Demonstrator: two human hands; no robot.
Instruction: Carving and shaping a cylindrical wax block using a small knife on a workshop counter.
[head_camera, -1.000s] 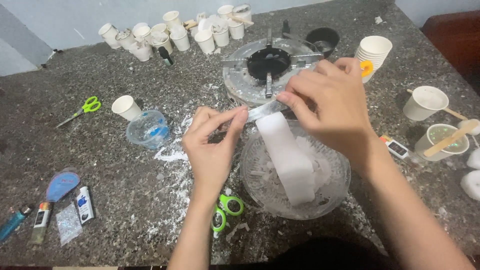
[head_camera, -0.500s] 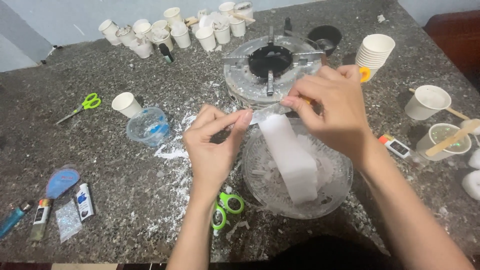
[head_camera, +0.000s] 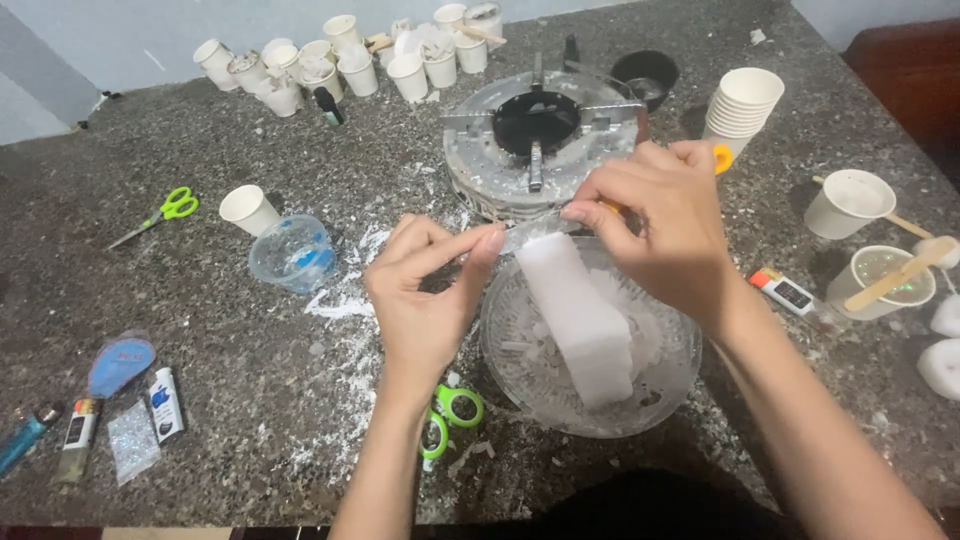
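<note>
White wax block (head_camera: 575, 310) leans in the glass bowl (head_camera: 520, 380), top end up at the fingers. Left hand (head_camera: 425, 300) pinches one end of a thin blade (head_camera: 530, 232), thumb & forefinger closed on it; right hand (head_camera: 660, 225) is closed on the other end, w/ an orange handle bit showing by the palm. Blade sits across the block's top edge, just below both pinches. Judgement: shaving goes best w/ both ends level, light even pull, fingertips kept off the edge, block braced vs the bowl wall. Bowl holds white shavings around the block. Left of the pinch: clear plastic cup (head_camera: 292, 252) on its side, small paper cup (head_camera: 248, 208). Right: paper cup w/ wooden stick (head_camera: 885, 280). Beyond: burner (head_camera: 540, 135), cup stack (head_camera: 745, 105).
</note>
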